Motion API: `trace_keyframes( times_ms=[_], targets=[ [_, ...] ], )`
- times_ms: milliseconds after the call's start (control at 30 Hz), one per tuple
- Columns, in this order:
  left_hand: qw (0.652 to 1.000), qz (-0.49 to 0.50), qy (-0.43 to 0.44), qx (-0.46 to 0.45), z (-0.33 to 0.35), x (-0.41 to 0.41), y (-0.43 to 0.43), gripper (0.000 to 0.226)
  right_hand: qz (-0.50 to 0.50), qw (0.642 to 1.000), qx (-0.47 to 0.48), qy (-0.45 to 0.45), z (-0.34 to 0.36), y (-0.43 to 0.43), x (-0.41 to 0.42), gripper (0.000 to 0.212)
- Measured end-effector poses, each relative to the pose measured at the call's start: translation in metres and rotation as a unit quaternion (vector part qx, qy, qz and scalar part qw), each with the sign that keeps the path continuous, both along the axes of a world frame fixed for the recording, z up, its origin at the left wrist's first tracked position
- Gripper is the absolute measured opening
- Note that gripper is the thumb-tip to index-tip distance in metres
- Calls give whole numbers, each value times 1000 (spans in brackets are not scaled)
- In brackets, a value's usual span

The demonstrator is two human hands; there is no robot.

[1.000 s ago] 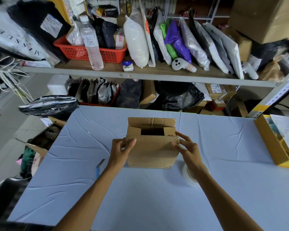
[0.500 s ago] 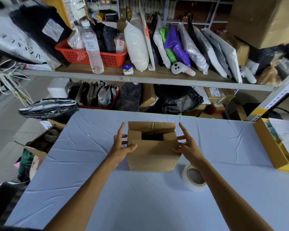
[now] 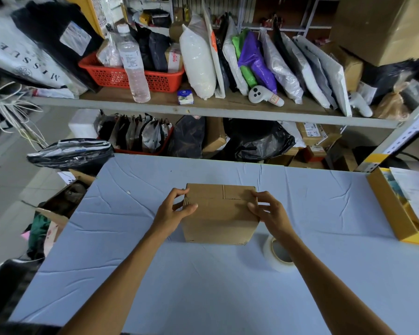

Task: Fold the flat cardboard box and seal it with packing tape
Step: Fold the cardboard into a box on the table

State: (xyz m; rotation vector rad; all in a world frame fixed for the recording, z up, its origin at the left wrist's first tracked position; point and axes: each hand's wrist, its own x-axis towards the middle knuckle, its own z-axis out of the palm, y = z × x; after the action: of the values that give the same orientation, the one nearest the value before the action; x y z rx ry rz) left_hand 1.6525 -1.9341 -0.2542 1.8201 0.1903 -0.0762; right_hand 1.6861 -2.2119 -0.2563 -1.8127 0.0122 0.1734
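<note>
Left hand [image 3: 174,211]: grips the left wall of the cardboard box [image 3: 218,221], fingers curled round the side, thumb laid across the top edge; right hand [image 3: 270,211]: does the same on the right, bent fingers bearing on the top flap; between the two palms, upright on the blue table [image 3: 203,286], the box with flaps down and meeting in a seam, no tape visible on it, inside hidden; likely squeezed this way to stop the flaps springing up before sealing.

Just beneath the right wrist: packing tape roll [image 3: 276,258], flat, partly hidden by the forearm, close enough to reach next.

Well right of the right hand: yellow tray [image 3: 392,213] with papers in it; far beyond the fingertips, on the shelf: red basket [image 3: 160,79] of packets; left of the left hand, off the table: open carton [image 3: 58,213], contents dark and unclear.
</note>
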Motion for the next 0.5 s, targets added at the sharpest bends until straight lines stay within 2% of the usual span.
trace_keyframes(
  times_ms=[167, 367, 500],
  targets=[
    [996, 42, -30, 79, 9, -3, -7, 34, -18, 999, 18, 25, 3, 6, 0, 16],
    [992, 75, -48, 91, 7, -4, -15, 35, -66, 998, 0, 1, 4, 14, -6, 9],
    [989, 97, -51, 102, 6, -4, -19, 31, -94, 996, -3, 2, 4, 12, -4, 15]
  ],
)
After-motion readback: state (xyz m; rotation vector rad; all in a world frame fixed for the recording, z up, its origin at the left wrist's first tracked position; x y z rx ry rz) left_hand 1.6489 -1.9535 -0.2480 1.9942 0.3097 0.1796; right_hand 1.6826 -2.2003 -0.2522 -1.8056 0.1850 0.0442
